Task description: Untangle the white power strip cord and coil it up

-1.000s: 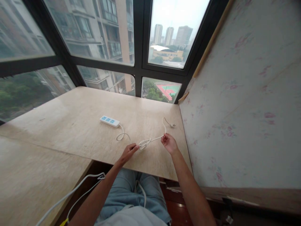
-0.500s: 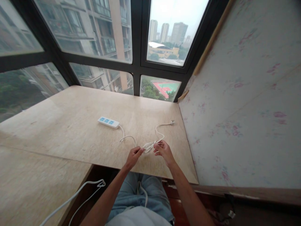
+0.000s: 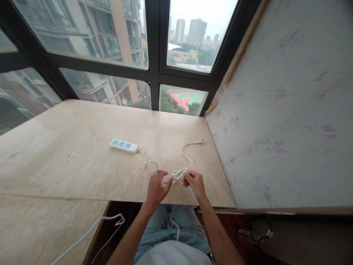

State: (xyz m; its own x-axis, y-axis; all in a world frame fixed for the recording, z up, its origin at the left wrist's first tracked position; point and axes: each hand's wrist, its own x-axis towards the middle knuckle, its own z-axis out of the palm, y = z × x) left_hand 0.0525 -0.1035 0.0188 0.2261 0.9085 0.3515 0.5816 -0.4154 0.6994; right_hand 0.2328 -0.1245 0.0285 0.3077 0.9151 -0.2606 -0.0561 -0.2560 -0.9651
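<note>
A white power strip (image 3: 124, 145) with blue sockets lies on the pale wooden tabletop (image 3: 82, 154). Its white cord (image 3: 186, 156) loops toward me and ends in a plug (image 3: 201, 141) near the right wall. A knotted bundle of the cord (image 3: 178, 173) sits between my hands. My left hand (image 3: 157, 187) pinches the bundle's left side with thumb and forefinger, a ring on one finger. My right hand (image 3: 194, 182) is closed on the bundle's right side.
Large dark-framed windows (image 3: 154, 48) rise behind the table. A patterned pale wall panel (image 3: 275, 110) stands along the right edge. A second white cable (image 3: 91, 232) hangs off the lower desk section at the left. My legs in light jeans show below.
My right hand has moved left toward my left hand, closing the gap around the bundle. Both hands have drawn nearer to the front edge. The plug end shifted slightly.
</note>
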